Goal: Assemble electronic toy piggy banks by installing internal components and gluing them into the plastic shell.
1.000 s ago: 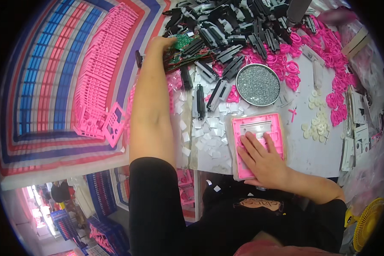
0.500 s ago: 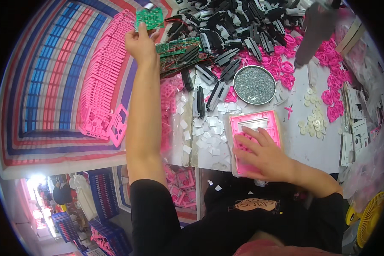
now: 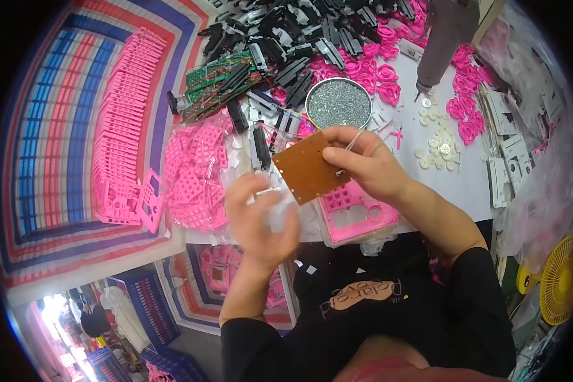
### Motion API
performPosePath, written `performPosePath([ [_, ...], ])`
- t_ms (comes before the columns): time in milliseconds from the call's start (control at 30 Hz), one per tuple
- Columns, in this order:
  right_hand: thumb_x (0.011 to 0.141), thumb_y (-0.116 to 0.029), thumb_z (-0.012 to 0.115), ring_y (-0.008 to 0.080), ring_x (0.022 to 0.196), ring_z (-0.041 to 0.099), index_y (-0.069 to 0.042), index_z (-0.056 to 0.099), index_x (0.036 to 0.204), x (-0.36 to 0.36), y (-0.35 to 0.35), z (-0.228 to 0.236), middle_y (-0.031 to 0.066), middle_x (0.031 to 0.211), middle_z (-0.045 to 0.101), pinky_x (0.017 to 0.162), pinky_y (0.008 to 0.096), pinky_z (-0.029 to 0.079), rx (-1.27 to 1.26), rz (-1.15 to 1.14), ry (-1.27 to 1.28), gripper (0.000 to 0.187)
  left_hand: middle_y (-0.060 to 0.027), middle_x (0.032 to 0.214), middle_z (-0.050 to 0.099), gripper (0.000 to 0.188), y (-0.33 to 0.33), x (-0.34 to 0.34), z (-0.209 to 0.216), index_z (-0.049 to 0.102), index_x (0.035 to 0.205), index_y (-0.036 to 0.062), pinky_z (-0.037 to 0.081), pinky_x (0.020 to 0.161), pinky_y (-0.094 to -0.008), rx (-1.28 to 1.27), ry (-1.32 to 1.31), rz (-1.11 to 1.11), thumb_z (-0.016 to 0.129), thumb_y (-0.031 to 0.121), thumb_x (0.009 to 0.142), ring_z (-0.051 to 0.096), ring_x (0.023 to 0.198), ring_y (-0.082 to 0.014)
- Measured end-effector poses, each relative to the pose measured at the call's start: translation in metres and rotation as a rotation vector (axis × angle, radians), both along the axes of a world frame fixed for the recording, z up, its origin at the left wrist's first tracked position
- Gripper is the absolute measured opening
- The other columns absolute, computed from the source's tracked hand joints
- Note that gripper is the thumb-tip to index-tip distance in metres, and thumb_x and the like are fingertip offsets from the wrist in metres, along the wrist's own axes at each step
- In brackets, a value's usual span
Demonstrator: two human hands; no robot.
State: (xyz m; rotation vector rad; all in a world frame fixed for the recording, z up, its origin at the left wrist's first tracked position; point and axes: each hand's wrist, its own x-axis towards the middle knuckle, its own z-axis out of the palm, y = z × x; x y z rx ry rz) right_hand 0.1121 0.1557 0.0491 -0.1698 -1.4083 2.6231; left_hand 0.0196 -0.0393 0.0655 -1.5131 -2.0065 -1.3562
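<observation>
On the left, striped cloth [image 3: 38,254] spreads wide; across the pale table [image 3: 474,184] sprawls a heap of black parts [image 3: 293,25], and along the cloth runs a row of pink panels [image 3: 121,127]. At the near edge lies the pink case [image 3: 363,230], partly covered. Now the hands: the right hand [image 3: 372,162] pinches the brown board [image 3: 309,169], thumb on top, holding it over the case; the left hand [image 3: 261,223], blurred, is open, fingers curved just beside the board. Beyond sits a dish [image 3: 371,109] of grey bits; rightward, white discs [image 3: 440,149] lie scattered.
</observation>
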Motion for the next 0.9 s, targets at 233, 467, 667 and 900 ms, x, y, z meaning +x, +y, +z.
performPosePath([
  [233,0.1,-0.014,0.059,0.0104,0.084,0.066,0.001,0.067,0.117,0.005,-0.015,0.002,0.0048,0.097,0.071,0.072,0.0272,0.054,0.216,-0.095,0.079,0.024,-0.0095,0.121,0.066,0.036,0.0,0.009,-0.028,0.06,0.126,-0.0017,0.044,0.105,-0.0393,0.012,-1.144,-0.169,0.068,0.002,0.091,0.059,0.116,-0.0178],
  [467,0.102,-0.017,0.057,0.014,0.065,0.062,0.002,0.073,0.1,0.023,0.002,-0.009,0.0113,0.075,0.066,0.058,0.0297,0.047,0.873,-0.299,0.122,0.025,-0.0196,0.125,0.064,0.043,-0.004,0.002,-0.059,0.048,0.138,0.0032,0.059,0.081,-0.0422,0.41,-1.341,-0.327,0.061,0.018,0.1,0.069,0.099,-0.0293],
  [667,0.106,-0.027,0.052,0.0101,0.058,0.062,0.001,0.072,0.107,0.014,-0.009,-0.026,0.0052,0.078,0.07,0.056,0.0239,0.05,0.171,0.09,-0.108,0.034,-0.0247,0.115,0.066,0.047,0.01,0.003,-0.046,0.045,0.135,-0.0028,0.06,0.064,-0.0373,0.396,-1.505,-0.687,0.059,0.027,0.101,0.071,0.083,-0.0301],
  [900,0.108,-0.017,0.044,0.0088,0.054,0.058,0.003,0.063,0.128,0.053,0.018,-0.003,0.0059,0.069,0.064,0.053,0.0232,0.048,0.322,-0.108,-0.058,0.034,-0.0167,0.099,0.069,0.03,-0.01,0.01,-0.041,0.053,0.124,-0.0061,0.056,0.065,-0.031,0.258,-1.066,-0.238,0.056,0.013,0.101,0.067,0.076,-0.0197],
])
